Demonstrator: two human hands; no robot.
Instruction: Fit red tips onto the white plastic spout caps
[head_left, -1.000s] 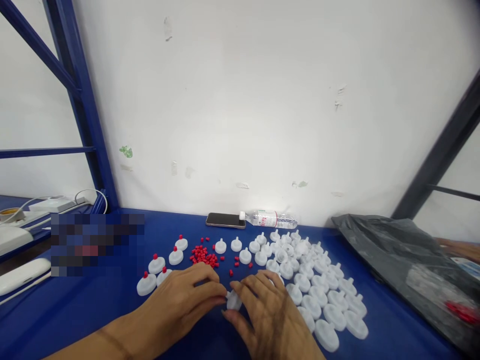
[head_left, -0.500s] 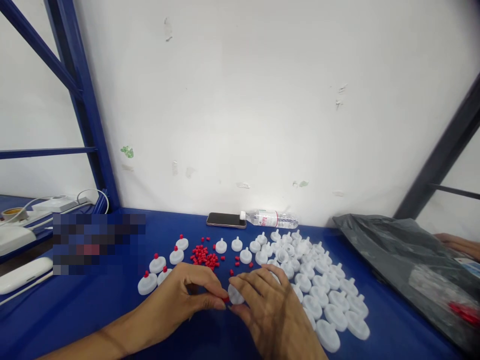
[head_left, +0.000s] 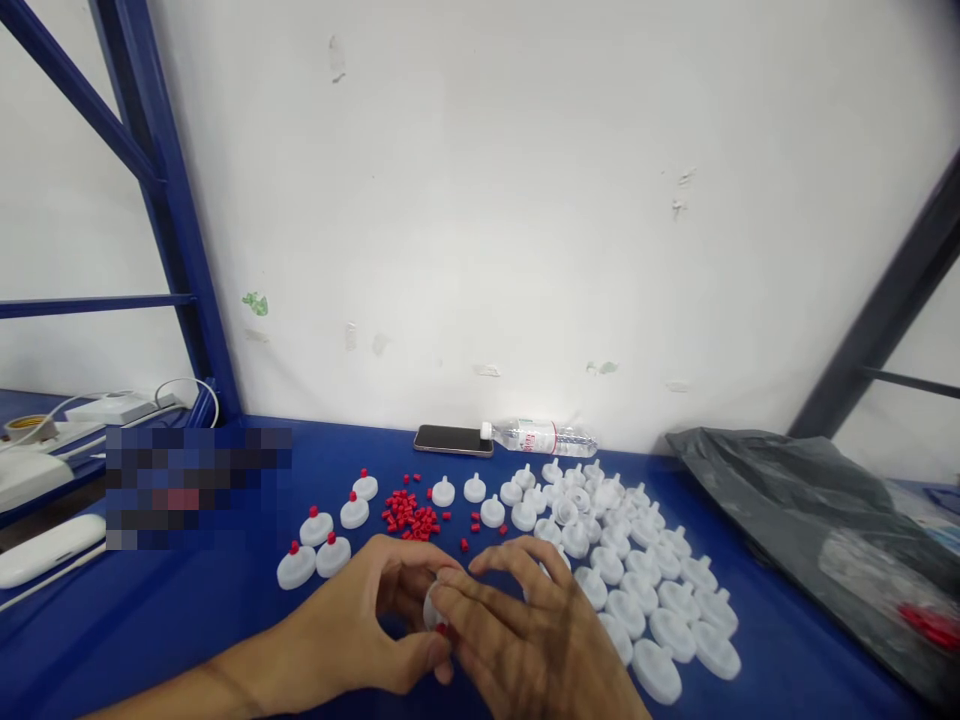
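Note:
My left hand point(head_left: 367, 625) and my right hand point(head_left: 525, 640) meet low in the middle, over the blue table point(head_left: 150, 620). Between their fingertips sits one white round disc part point(head_left: 432, 608) with a small red cap point(head_left: 441, 629) at its lower edge. My left thumb presses at the red cap and my right fingers pinch the disc. A heap of loose red caps point(head_left: 409, 514) lies just beyond my hands. Several white discs without caps point(head_left: 637, 580) spread to the right. Several discs with red caps point(head_left: 315, 545) stand at the left.
A phone point(head_left: 453, 439) and a lying water bottle point(head_left: 544, 438) rest against the white wall. A dark plastic bag point(head_left: 817, 520) covers the table's right side. Blue rack posts point(head_left: 161, 200) rise at the left, with white devices and cables point(head_left: 45, 480) beyond them.
My hands lifted the white disc off the table and drew it slightly left and nearer to me. A red cap came to the disc in my left fingertips.

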